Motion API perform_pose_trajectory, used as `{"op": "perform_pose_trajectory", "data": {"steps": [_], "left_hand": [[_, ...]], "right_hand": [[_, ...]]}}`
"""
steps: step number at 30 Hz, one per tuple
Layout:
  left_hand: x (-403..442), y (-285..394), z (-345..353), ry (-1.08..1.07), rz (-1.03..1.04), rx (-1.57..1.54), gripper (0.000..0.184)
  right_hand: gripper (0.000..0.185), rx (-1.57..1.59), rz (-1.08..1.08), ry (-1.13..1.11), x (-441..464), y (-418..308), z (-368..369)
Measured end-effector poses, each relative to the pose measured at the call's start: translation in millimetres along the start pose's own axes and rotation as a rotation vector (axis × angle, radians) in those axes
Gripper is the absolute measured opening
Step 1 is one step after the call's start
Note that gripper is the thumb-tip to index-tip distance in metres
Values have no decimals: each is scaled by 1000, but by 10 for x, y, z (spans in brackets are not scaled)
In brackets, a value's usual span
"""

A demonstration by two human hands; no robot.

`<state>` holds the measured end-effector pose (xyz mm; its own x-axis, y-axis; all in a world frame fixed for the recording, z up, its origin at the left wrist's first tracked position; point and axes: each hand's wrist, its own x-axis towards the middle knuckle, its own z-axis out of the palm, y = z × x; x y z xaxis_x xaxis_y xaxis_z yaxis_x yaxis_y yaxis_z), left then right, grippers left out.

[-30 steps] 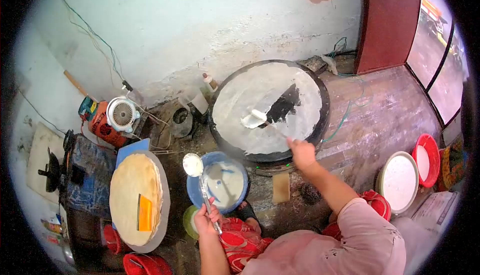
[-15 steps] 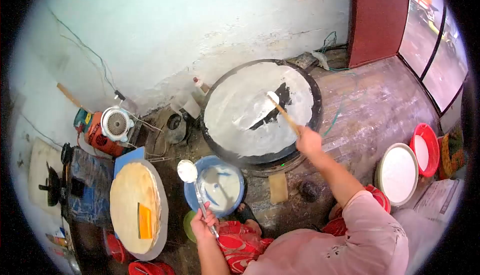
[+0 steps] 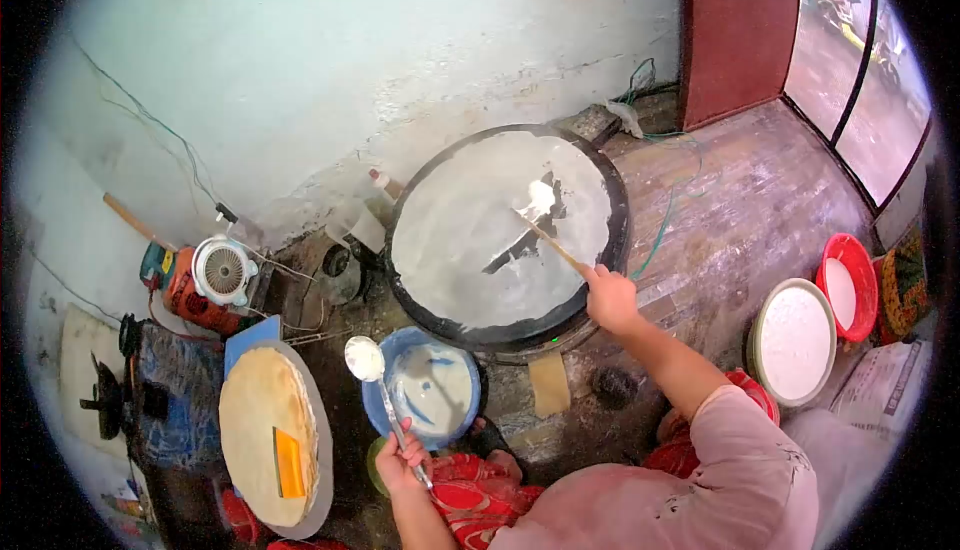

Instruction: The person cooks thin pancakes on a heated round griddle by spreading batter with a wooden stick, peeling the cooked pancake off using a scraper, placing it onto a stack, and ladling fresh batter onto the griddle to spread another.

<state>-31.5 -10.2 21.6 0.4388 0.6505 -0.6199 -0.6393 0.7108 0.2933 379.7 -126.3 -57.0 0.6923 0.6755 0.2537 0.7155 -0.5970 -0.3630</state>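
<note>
"What's under way?"
"Spreading batter (image 3: 440,220): right hand (image 3: 612,300) grasps the spreader (image 3: 555,247), nearer the griddle's (image 3: 480,336) far edge; left hand (image 3: 402,458) grips a ladle (image 3: 366,358) by the basin (image 3: 432,441)."
"And the dark gap (image 3: 512,251)?"
"Needs a light, level stroke."

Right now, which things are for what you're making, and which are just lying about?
Seem part of it:
Large, round, black griddle
Pale, wooden-handled spreader, right hand
Long, silver metal ladle, left hand
Blue plastic basin of white batter
Stack of thin, round, tan sheets

Probably just lying about:
White, round, fan-like device
Crumpled, whitish plastic bag
Brown wooden stick by the wall
</note>
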Motion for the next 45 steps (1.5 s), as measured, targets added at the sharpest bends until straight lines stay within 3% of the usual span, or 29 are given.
{"op": "perform_pose_trajectory", "data": {"steps": [5,8,11,13,15,19,22,24,27,31,34,36,37,39,42,45], "left_hand": [[-7,14,-48,3,-11,8,37],[9,-10,15,7,6,17,36],[36,-20,4,22,24,1,37],[17,-15,5,-11,12,35,36],[26,-13,-8,-13,17,46,36],[42,-15,1,-6,33,56,35],[72,-9,-32,-15,46,93,34],[31,-54,-3,17,65,88,34],[33,-51,5,1,33,90,35],[-26,-94,106,76,14,85,34],[-18,-55,3,3,-15,78,35],[-18,-39,-61,-48,-48,53,36],[-31,-42,-52,-44,-74,55,36],[-27,-41,-49,-44,-95,57,36],[-15,-35,-78,-53,-77,187,36],[-77,-31,-68,-82,-108,221,36]], "right_hand": [[38,-101,82,62,209,267,-162],[29,164,291,-96,203,227,-293],[31,422,195,-41,373,536,-73],[31,435,175,4,619,903,93],[30,475,182,-119,813,1197,161],[29,342,86,-306,663,1212,-398],[27,480,160,-356,495,1289,-676],[27,489,382,-233,435,1465,-402],[28,397,234,-119,320,1068,-86],[27,301,147,-208,107,637,-416],[27,366,228,-328,9,637,-682],[26,408,437,-120,-90,713,-545],[26,407,435,-120,-141,701,-329],[26,457,268,-73,-206,640,146],[27,316,251,-264,-306,32,-315],[25,341,71,-213,-349,236,-268]]}}
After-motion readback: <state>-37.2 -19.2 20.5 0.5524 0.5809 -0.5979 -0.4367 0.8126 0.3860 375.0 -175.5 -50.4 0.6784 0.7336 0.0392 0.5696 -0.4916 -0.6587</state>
